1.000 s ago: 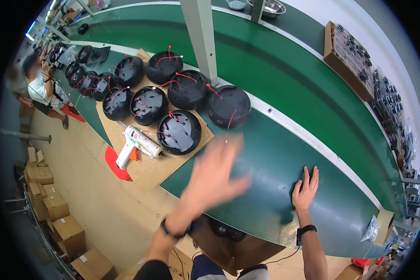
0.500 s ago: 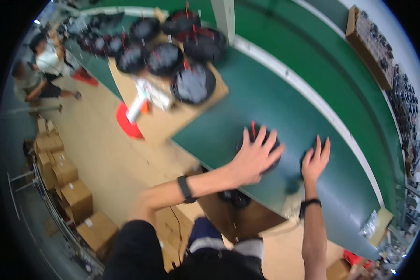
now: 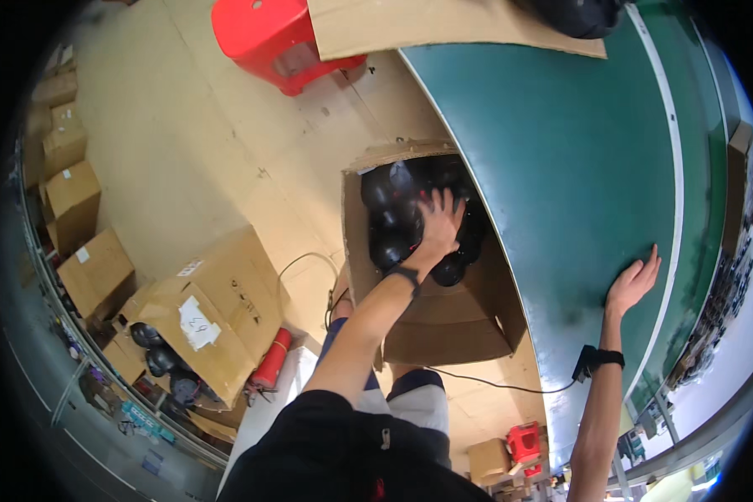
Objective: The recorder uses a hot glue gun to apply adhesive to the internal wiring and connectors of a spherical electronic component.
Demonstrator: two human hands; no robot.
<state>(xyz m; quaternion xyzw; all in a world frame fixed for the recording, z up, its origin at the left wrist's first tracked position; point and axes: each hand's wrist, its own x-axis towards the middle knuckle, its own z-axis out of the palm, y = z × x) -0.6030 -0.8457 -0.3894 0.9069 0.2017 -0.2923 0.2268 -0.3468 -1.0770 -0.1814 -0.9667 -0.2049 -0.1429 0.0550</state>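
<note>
"Left hand [image 3: 442,224] has moved off the green table [image 3: 560,192] and over into the open carton [image 3: 448,340], left of the table's edge."

"How are its fingers?"

"Spread wide over the black round housings [image 3: 387,251] heaped in the carton's far part; whether the hand grips one cannot be told."

"And the right hand [image 3: 632,286]?"

"Resting on the table's right side, near the pale strip [image 3: 674,167], fingers extended and slightly apart."
</note>
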